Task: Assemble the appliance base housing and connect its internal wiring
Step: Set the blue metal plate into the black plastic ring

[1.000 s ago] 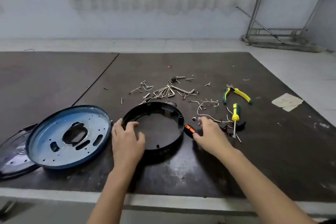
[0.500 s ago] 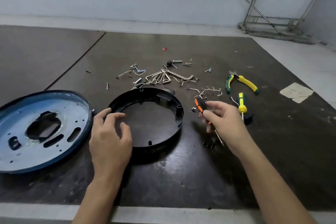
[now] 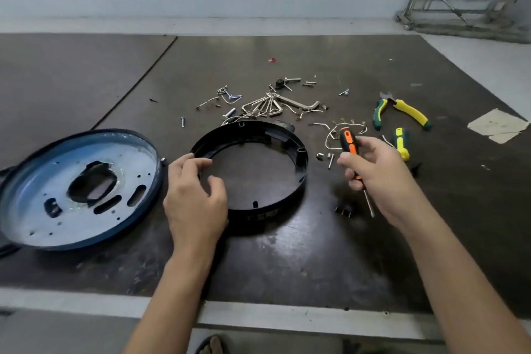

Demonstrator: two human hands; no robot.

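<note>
1. The table (image 3: 287, 261) is judged roomy nearer than both sets of fingers, though its front edge lies under the forearms.
2. The blue plate (image 3: 37, 198), just left of the left hand (image 3: 195, 204), is judged stiff and heavier, and is best taken by its rim.
3. The black housing ring (image 3: 303, 169) lies flat under the left fingers, which are curled loosely at its rim. Whether it is gripped cannot be told. It is judged light plastic.
4. The screwdriver (image 3: 348, 141) is held in the right hand (image 3: 376, 172), fingers wrapped round the handle.
5. Loose wires (image 3: 333, 135) beyond those fingers are easily swept.

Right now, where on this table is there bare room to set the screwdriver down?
Bare dark tabletop lies along the near edge, in front of the black plastic ring. Crowded: behind the ring, among silver hex keys, screws and wires.
</note>
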